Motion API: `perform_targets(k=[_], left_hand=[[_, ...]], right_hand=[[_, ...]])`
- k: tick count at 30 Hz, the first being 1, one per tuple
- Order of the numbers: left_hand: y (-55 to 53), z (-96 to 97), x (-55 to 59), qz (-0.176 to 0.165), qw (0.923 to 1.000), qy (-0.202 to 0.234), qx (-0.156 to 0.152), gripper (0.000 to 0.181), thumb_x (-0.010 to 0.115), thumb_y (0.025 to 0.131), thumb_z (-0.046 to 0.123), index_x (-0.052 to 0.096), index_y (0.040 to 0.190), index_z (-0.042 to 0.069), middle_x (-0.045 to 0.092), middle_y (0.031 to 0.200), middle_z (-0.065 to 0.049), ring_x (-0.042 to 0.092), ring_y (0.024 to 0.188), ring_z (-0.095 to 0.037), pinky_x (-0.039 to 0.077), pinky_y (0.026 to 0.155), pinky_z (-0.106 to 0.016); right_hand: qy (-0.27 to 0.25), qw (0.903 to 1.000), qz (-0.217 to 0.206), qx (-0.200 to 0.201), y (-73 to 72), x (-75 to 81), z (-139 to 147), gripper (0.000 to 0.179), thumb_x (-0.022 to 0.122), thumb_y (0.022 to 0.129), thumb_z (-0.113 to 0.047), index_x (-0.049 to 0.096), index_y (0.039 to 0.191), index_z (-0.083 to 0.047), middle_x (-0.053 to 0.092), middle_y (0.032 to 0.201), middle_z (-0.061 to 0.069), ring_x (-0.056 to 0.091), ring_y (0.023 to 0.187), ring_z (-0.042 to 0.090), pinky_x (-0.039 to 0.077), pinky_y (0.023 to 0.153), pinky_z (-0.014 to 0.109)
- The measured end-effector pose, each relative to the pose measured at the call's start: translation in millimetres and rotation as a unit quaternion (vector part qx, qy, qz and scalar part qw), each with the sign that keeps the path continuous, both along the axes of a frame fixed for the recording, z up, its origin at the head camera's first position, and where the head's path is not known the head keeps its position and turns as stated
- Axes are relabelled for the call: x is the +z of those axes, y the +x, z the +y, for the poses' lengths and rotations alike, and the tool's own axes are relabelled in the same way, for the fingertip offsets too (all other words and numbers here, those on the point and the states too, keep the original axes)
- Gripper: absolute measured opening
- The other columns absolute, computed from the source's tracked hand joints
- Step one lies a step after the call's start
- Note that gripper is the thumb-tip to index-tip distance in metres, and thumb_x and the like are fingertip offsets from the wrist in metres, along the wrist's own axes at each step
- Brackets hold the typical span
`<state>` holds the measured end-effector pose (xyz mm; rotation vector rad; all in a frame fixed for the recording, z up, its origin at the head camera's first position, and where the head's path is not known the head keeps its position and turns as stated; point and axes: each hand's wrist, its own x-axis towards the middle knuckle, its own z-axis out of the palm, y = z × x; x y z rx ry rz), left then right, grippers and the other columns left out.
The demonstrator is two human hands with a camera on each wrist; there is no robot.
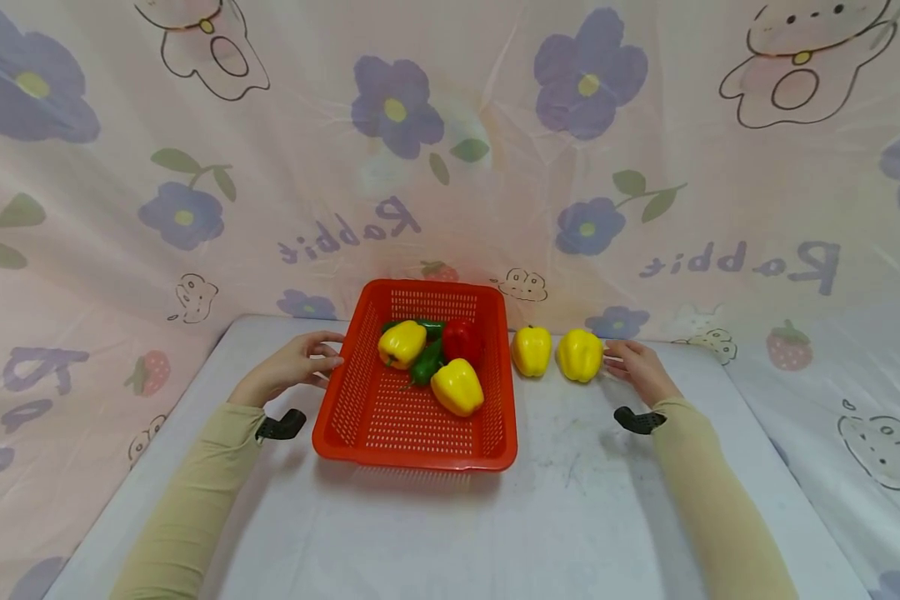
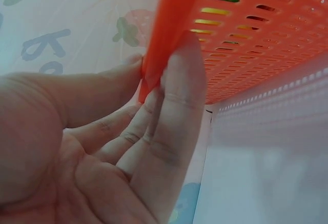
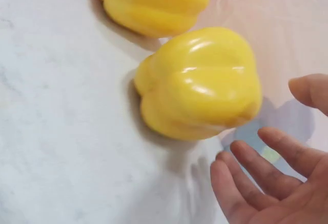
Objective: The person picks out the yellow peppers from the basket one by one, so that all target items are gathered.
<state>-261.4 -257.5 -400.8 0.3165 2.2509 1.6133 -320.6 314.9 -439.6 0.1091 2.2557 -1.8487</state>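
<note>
My left hand [image 1: 294, 367] pinches the left rim of a red plastic basket [image 1: 412, 451], thumb outside and fingers under the rim in the left wrist view. Inside the basket lie two yellow bell peppers [image 1: 457, 387], a red bell pepper [image 1: 461, 342] and green peppers [image 1: 427, 363]. To the basket's right, two more yellow bell peppers sit on the table, one nearer the basket [image 1: 532, 351] and one farther right [image 1: 581, 355]. Beside the farther one is my right hand [image 1: 640, 368], fingers spread and slightly bent, holding nothing; a small gap separates them in the right wrist view.
A white-covered table [image 1: 570, 517] carries everything. Right behind it hangs a pink curtain [image 1: 480, 183] printed with flowers and rabbits, which also runs along both sides. A black wrist mount [image 1: 281, 425] sticks out from each sleeve.
</note>
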Motion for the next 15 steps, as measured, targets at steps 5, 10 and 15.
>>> perform_targets(k=[5,10,15], left_hand=[[-0.2,-0.1,-0.1,0.001,1.0000,0.002,-0.001,0.052,0.055,0.098,0.008,0.031,0.143,-0.006,0.055,0.109,-0.025,0.064,0.087,-0.028,0.057,0.075,-0.041],[-1.3,-0.5,-1.2,0.001,1.0000,-0.004,-0.003,0.053,0.056,0.098,0.010,0.032,0.142,-0.005,0.054,0.108,-0.025,0.064,0.087,-0.028,0.057,0.075,-0.041],[-2.3,-1.4,-2.6,0.000,1.0000,-0.008,-0.002,0.052,0.056,0.097,0.010,0.033,0.142,-0.004,0.055,0.108,-0.023,0.064,0.088,-0.030,0.057,0.075,-0.042]], right_hand=[[0.022,0.9992,0.029,-0.017,-2.2,17.9,2,0.074,0.047,0.100,-0.040,0.018,0.148,0.008,0.025,0.147,0.031,0.029,0.134,0.042,0.026,0.111,0.046],[0.026,0.9970,0.068,-0.026,-2.2,37.6,-2,0.070,0.047,0.100,-0.041,0.024,0.147,0.007,0.029,0.145,0.029,0.040,0.123,0.032,0.029,0.110,0.046],[0.030,0.9949,0.095,-0.016,-1.8,55.5,-10,0.068,0.048,0.099,-0.042,0.027,0.147,0.003,0.033,0.144,0.026,0.047,0.113,0.020,0.030,0.109,0.045]])
